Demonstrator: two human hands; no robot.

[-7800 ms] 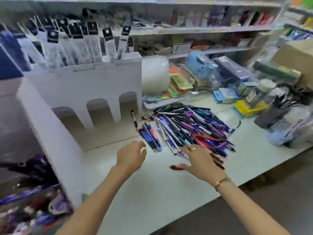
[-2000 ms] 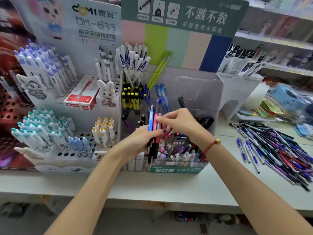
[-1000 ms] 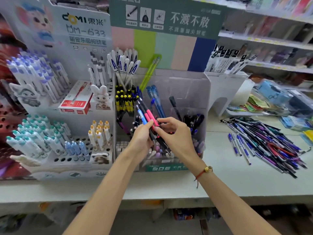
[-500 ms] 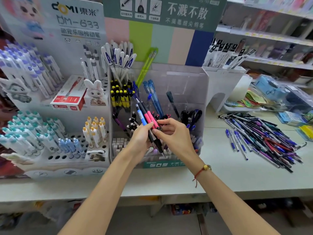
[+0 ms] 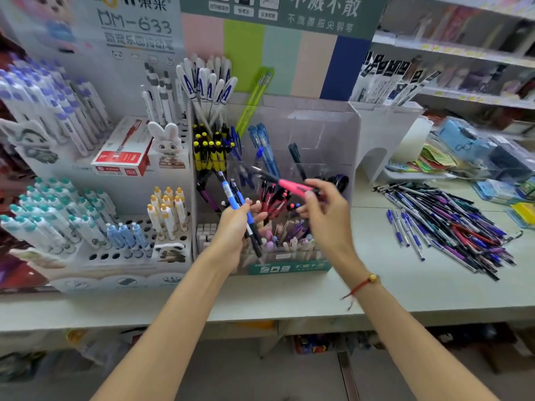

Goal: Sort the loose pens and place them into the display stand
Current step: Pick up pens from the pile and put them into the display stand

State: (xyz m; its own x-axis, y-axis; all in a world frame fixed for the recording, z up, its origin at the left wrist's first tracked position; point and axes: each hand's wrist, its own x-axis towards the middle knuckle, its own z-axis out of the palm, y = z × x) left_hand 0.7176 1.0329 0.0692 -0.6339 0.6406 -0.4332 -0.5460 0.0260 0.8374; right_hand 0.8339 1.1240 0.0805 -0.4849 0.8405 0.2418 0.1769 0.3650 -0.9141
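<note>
Plastic is what I feel all round: slim, stiff, light barrels with a slick finish that roll against one another. On the left, my left hand (image 5: 231, 227) is curled round a small bundle of blue and black click pens (image 5: 241, 215), gripped at mid-barrel, their clicker ends pointing up and away from me and their tips slanting down towards the near edge of the stand. Held at the middle they balance well; I judge a loose grip would let one slide out, so the thumb should press them against the fingers.

Behind both hands stands the clear acrylic display stand with the green label strip (image 5: 354, 134), its compartments partly filled with upright pens. To the right of the bundle, my right hand (image 5: 325, 218) pinches a single pink pen with a black tip (image 5: 291, 186) by one end, so that it lies nearly level, pointing left over the middle compartments. It weighs almost nothing, but held by the end it will wag; I would shift the pinch towards the grip section before lowering it tip-down among the red and pink pens (image 5: 275, 198).

Further right, on the pale green desk (image 5: 405, 287), lies the loose heap of blue, purple, red and black pens (image 5: 451, 224), well apart from the stand. Those overlap and would scatter if raked, so picking a few parallel ones by the barrel seems best.
</note>
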